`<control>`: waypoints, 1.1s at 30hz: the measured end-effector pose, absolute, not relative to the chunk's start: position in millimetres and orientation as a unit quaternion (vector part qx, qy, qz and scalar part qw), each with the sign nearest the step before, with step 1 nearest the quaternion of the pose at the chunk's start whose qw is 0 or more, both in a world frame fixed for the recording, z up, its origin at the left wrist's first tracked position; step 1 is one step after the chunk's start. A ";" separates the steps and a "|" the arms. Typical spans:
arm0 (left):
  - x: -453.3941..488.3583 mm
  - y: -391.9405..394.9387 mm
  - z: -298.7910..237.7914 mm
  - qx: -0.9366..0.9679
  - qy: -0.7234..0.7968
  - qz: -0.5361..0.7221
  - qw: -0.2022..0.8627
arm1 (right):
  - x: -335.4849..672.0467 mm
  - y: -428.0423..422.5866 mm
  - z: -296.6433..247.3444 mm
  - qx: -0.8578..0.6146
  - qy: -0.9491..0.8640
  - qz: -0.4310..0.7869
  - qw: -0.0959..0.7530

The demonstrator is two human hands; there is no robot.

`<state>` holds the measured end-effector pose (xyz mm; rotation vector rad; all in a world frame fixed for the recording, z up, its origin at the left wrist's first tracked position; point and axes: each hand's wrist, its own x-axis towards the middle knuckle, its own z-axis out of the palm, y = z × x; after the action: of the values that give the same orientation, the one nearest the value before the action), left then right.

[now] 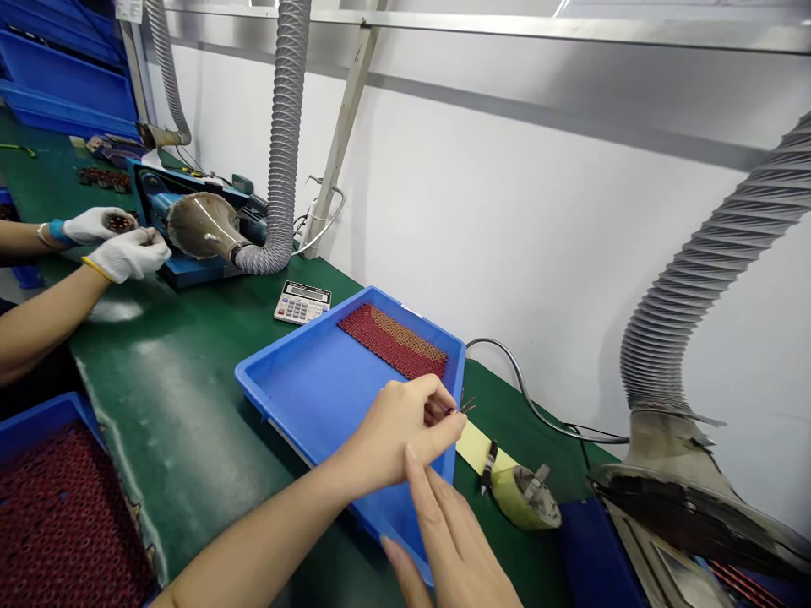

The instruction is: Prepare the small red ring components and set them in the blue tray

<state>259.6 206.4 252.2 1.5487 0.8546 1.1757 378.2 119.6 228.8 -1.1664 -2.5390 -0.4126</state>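
Note:
My left hand [405, 426] is over the right side of a blue plastic tray [304, 388], its fingers curled in a pinch. Thin copper-coloured wires [468, 406] stick out past its fingertips; whatever they join to is hidden inside the fingers. My right hand [459, 545] is lower down, with fingers stretched out and thumb apart. Its index fingertip touches the base of my left thumb, and it holds nothing visible. At the tray's far end lies a flat block of small red and tan ring-like parts [396, 342] in tight rows.
A calculator [302, 302] sits behind the tray. To the right are a pen [489, 467], a yellow-green tape roll [525, 496] and an exhaust hood [690, 498]. A co-worker's gloved hands [127, 253] work at a blue machine [183, 198]. Red parts fill a bin [82, 409] at lower left.

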 end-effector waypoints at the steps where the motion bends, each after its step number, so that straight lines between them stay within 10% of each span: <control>1: 259.4 208.0 251.7 0.631 0.356 0.484 0.491 | 377.7 120.5 226.4 -0.401 -0.888 -0.167 0.149; 33: 257.5 216.9 247.2 0.648 0.392 0.485 0.437 | 371.4 118.4 224.1 -0.411 -0.884 -0.175 0.140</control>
<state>257.5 216.9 247.2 1.6102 0.9753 1.2068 371.4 118.4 224.1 -1.1878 -2.5536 -0.5056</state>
